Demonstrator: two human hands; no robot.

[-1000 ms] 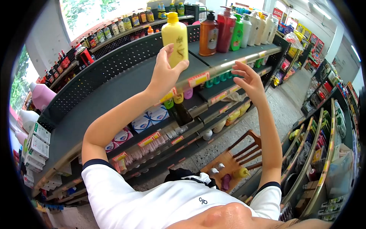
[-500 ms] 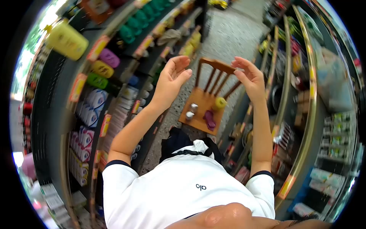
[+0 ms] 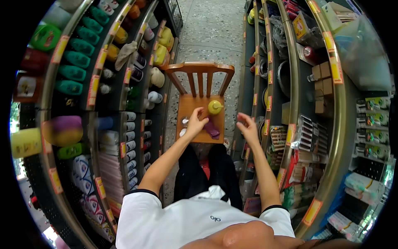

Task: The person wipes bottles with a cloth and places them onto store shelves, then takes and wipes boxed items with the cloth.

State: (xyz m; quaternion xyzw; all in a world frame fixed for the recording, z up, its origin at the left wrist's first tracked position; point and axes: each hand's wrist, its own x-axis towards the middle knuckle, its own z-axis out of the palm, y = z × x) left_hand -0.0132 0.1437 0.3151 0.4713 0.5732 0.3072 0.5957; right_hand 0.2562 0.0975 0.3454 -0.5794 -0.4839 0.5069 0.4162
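Head view: shelves (image 3: 99, 83) stocked both sides of the aisle. Wooden chair (image 3: 201, 108) carries a yellow bottle (image 3: 214, 107), purple bottle (image 3: 212, 128) and small jars (image 3: 184, 122), not yet lifted. Left hand (image 3: 195, 122) reaches over them, grip apart; right hand (image 3: 248, 129) empty, fingers loose.

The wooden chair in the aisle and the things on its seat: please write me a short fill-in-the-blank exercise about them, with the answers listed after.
1. The wooden chair stands in the aisle between two rows of ____.
2. The bottle standing on the seat near the backrest is ____ in colour.
3. The left hand reaches over the seat, while the right hand hovers open beside the seat's ____ edge.
4. Next to the left hand lies a ____ item, flat on the seat.

Missing words: shelves; yellow; right; purple
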